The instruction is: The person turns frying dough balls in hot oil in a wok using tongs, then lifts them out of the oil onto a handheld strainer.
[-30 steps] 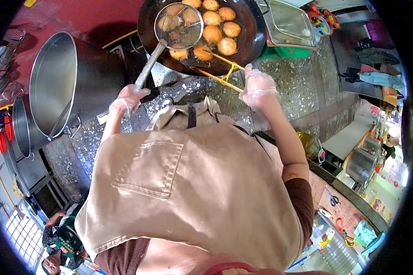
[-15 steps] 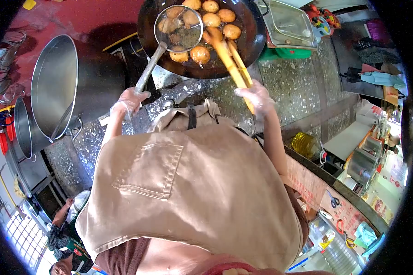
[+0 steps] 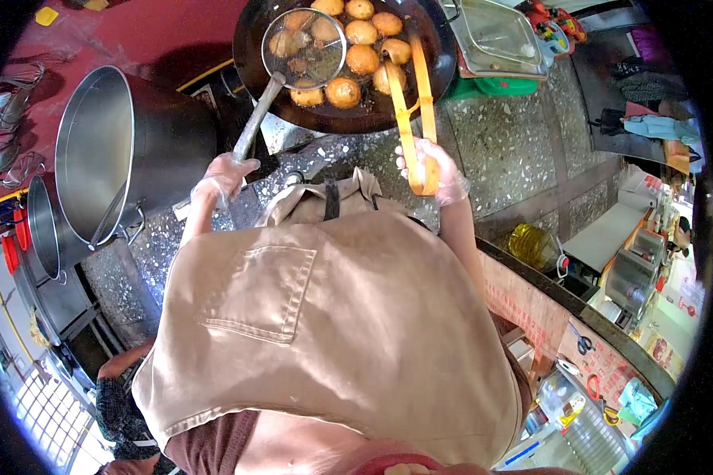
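Note:
My left hand (image 3: 223,179), in a clear plastic glove, is closed round the handle of a wire-mesh skimmer (image 3: 313,67). The mesh lies over the left part of a dark wok (image 3: 273,115), with browned pieces showing under or in it; I cannot tell which. My right hand (image 3: 442,170), gloved too, grips yellowish wooden tongs (image 3: 427,95). Their arms are spread, with the tips over the right side of the wok, either side of a browned dough ball (image 3: 397,52). Several more round fried dough balls (image 3: 342,93) sit in the dark oil.
A large steel pot (image 3: 95,150) stands left of the wok. A glass tray (image 3: 499,36) lies to the right, above something green. Farther right are a bottle of yellow oil (image 3: 531,247) and scissors (image 3: 582,340). Another person's arm (image 3: 123,362) shows at lower left.
The tongs have spread apart and swung right, their tips now around another dough ball. My right hand has turned, its grip shifted. The left hand and skimmer have hardly moved.

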Action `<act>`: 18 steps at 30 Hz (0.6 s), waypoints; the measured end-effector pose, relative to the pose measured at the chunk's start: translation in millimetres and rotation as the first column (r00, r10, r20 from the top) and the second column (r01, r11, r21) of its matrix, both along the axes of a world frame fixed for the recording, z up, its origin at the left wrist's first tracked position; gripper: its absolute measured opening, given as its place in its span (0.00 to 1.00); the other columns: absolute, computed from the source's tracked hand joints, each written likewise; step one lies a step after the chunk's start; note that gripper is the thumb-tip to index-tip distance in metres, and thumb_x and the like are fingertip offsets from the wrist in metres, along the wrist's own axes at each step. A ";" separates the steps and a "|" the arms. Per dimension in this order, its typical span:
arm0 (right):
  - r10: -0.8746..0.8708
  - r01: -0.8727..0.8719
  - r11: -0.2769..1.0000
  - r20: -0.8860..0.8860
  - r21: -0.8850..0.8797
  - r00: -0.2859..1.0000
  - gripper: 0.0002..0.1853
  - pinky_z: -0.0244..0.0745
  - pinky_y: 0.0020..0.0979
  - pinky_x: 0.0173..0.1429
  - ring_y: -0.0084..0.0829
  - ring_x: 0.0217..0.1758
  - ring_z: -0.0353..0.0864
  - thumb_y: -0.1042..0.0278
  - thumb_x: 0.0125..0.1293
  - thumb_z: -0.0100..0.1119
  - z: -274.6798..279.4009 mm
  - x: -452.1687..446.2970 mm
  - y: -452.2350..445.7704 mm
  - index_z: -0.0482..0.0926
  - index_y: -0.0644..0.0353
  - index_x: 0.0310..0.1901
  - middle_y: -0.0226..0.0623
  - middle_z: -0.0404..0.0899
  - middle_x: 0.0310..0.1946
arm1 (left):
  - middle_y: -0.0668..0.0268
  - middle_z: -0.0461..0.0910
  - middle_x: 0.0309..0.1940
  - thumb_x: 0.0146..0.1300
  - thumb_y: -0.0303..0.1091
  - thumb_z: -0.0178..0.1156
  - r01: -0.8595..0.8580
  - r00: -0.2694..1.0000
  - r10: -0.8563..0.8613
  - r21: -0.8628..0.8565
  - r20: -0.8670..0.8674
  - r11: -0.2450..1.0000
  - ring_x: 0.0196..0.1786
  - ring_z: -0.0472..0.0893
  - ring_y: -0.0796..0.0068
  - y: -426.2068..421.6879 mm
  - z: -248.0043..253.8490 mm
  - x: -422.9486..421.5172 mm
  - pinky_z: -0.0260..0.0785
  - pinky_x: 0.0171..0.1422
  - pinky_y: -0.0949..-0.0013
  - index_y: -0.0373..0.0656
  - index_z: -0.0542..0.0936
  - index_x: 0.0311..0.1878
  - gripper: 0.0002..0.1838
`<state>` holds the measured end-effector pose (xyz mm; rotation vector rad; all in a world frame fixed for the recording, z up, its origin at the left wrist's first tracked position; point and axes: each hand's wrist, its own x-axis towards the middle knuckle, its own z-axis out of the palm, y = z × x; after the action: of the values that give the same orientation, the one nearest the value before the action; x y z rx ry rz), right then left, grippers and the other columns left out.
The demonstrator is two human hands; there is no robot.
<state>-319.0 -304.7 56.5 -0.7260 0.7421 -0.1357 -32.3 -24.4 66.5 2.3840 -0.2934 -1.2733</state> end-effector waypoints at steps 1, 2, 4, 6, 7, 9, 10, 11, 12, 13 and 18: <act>-0.005 0.001 0.998 0.071 0.058 0.997 0.20 0.77 0.31 0.41 0.33 0.38 0.79 0.56 0.66 0.54 -2.2 1.0 0.2 0.71 0.64 0.51 0.41 0.78 0.40 | 0.70 0.68 0.13 0.58 0.47 0.64 -0.021 1.000 0.021 -0.017 0.006 1.000 0.13 0.67 0.78 0.3 -0.3 -0.6 0.58 0.16 0.68 0.40 0.74 0.30 0.19; -0.014 -0.002 0.993 0.141 0.117 0.990 0.20 0.77 0.32 0.41 0.34 0.38 0.79 0.56 0.66 0.53 -5.5 1.4 0.4 0.71 0.64 0.51 0.43 0.78 0.40 | 0.70 0.68 0.13 0.58 0.47 0.64 -0.023 1.000 0.023 -0.018 0.007 1.000 0.13 0.67 0.78 0.3 -1.3 0.3 0.58 0.16 0.68 0.40 0.74 0.30 0.19; -0.002 -0.021 0.993 0.189 0.120 0.982 0.26 0.76 0.33 0.44 0.35 0.40 0.78 0.53 0.65 0.51 -18.9 1.0 -2.7 0.68 0.67 0.55 0.43 0.77 0.43 | 0.66 0.70 0.12 0.59 0.46 0.63 -0.001 1.000 0.001 0.000 -0.003 1.000 0.12 0.70 0.75 0.6 -4.1 2.3 0.61 0.15 0.67 0.36 0.74 0.39 0.20; 0.005 -0.036 0.991 0.235 0.129 0.972 0.32 0.75 0.34 0.47 0.36 0.43 0.78 0.49 0.64 0.50 -22.9 -0.9 -1.0 0.66 0.70 0.59 0.44 0.76 0.45 | 0.66 0.70 0.12 0.59 0.46 0.63 -0.001 1.000 0.001 0.004 -0.007 1.000 0.12 0.70 0.75 -0.3 -0.9 1.3 0.61 0.15 0.67 0.36 0.74 0.38 0.20; -0.014 -0.020 0.989 0.230 0.146 0.973 0.33 0.74 0.34 0.47 0.36 0.43 0.77 0.49 0.63 0.50 -20.0 -0.7 0.3 0.65 0.71 0.59 0.45 0.76 0.45 | 0.66 0.71 0.12 0.59 0.46 0.63 -0.001 1.000 0.001 0.002 -0.007 1.000 0.12 0.70 0.75 -1.1 0.9 1.5 0.61 0.15 0.67 0.36 0.75 0.37 0.20; -0.034 -0.003 0.987 0.228 0.160 0.973 0.34 0.74 0.34 0.48 0.36 0.43 0.76 0.48 0.62 0.51 -11.3 2.0 3.6 0.65 0.72 0.59 0.45 0.75 0.45 | 0.66 0.71 0.12 0.59 0.47 0.63 0.006 1.000 -0.006 -0.004 0.008 1.000 0.12 0.70 0.75 0.9 -4.5 2.1 0.61 0.15 0.67 0.36 0.75 0.36 0.20; -0.090 0.019 0.967 0.269 0.256 0.959 0.27 0.75 0.36 0.46 0.39 0.41 0.78 0.53 0.64 0.51 -6.6 4.4 6.7 0.68 0.69 0.55 0.47 0.76 0.43 | 0.66 0.71 0.12 0.59 0.47 0.63 0.012 1.000 -0.011 -0.009 0.021 1.000 0.12 0.70 0.74 1.0 -6.2 2.4 0.62 0.15 0.67 0.36 0.75 0.35 0.20; -0.148 0.035 0.936 0.302 0.350 0.942 0.19 0.76 0.38 0.44 0.42 0.39 0.79 0.59 0.65 0.52 -4.5 5.8 8.3 0.71 0.66 0.51 0.49 0.77 0.41 | 0.66 0.71 0.12 0.59 0.47 0.63 0.012 1.000 -0.012 -0.011 0.023 1.000 0.12 0.70 0.74 0.6 -6.4 2.6 0.62 0.15 0.67 0.36 0.75 0.35 0.20; -0.148 0.034 0.936 0.303 0.351 0.941 0.19 0.76 0.38 0.44 0.42 0.39 0.79 0.59 0.65 0.52 -6.3 5.4 8.0 0.71 0.66 0.51 0.49 0.77 0.41 | 0.68 0.69 0.12 0.59 0.46 0.64 -0.001 1.000 0.001 -0.013 0.009 1.000 0.12 0.69 0.76 0.7 -6.1 2.0 0.60 0.16 0.67 0.38 0.74 0.32 0.19; -0.101 0.017 0.962 0.297 0.273 0.950 0.27 0.75 0.37 0.46 0.39 0.41 0.78 0.55 0.63 0.52 -10.2 4.6 7.7 0.67 0.70 0.55 0.48 0.76 0.43 | 0.71 0.68 0.13 0.58 0.46 0.65 -0.014 1.000 0.014 -0.015 -0.006 1.000 0.12 0.67 0.78 1.4 -6.0 1.6 0.59 0.16 0.68 0.40 0.74 0.30 0.18; -0.045 -0.015 0.981 0.300 0.195 0.953 0.34 0.75 0.36 0.48 0.37 0.42 0.77 0.52 0.60 0.55 -19.8 6.6 4.3 0.65 0.73 0.59 0.48 0.75 0.44 | 0.66 0.70 0.11 0.58 0.46 0.63 -0.006 1.000 0.006 -0.012 -0.011 1.000 0.11 0.70 0.75 1.5 -8.8 2.7 0.61 0.14 0.67 0.36 0.75 0.34 0.20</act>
<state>-312.4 -300.3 36.7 -0.4968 0.4584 -0.1815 -29.6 -23.0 57.7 2.3654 -0.2898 -1.2779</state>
